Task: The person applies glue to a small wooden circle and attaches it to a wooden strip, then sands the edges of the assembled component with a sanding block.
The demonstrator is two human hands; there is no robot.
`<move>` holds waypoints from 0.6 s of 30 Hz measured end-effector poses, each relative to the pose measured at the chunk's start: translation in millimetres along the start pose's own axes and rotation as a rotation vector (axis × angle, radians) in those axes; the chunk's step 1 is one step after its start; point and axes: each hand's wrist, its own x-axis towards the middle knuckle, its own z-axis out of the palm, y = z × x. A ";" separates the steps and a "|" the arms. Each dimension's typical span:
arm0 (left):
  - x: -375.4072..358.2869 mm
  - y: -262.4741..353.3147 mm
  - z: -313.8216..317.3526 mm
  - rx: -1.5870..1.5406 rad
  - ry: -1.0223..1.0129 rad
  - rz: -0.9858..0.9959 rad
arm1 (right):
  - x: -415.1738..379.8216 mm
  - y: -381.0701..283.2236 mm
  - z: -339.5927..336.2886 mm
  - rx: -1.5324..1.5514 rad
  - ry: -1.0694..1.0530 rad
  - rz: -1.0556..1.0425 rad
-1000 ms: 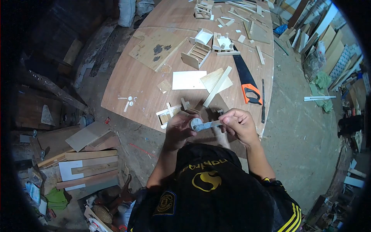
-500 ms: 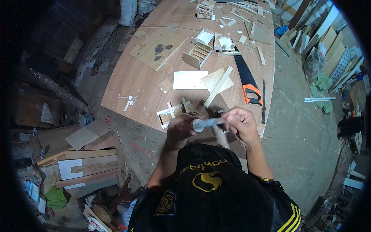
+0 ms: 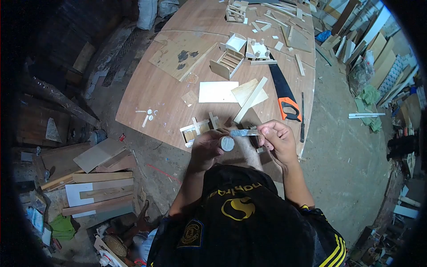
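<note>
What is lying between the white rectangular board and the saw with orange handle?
In the head view, right of the white board lie a pale wood sheet and a narrow wooden strip across it, then bare table before the saw.

A broad wood-topped table (image 3: 153, 95) fills the upper middle of the frame. Worn grey floor (image 3: 347, 173) spreads at the right, with boards (image 3: 377, 43) leaning along the upper right edge. Stacked planks (image 3: 104, 177) lie at lower left. Cool light fades into darkness toward upper left.
</note>
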 end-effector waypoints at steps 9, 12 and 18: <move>4.5 7.8 11.4 0.071 0.022 0.106 | 0.6 -1.2 8.0 0.045 -0.040 0.012; 6.0 10.9 14.7 0.081 0.015 0.126 | -3.0 0.8 6.7 0.077 -0.095 0.060; 7.9 11.0 15.9 0.090 0.012 0.212 | 0.5 1.4 10.5 0.082 0.005 0.028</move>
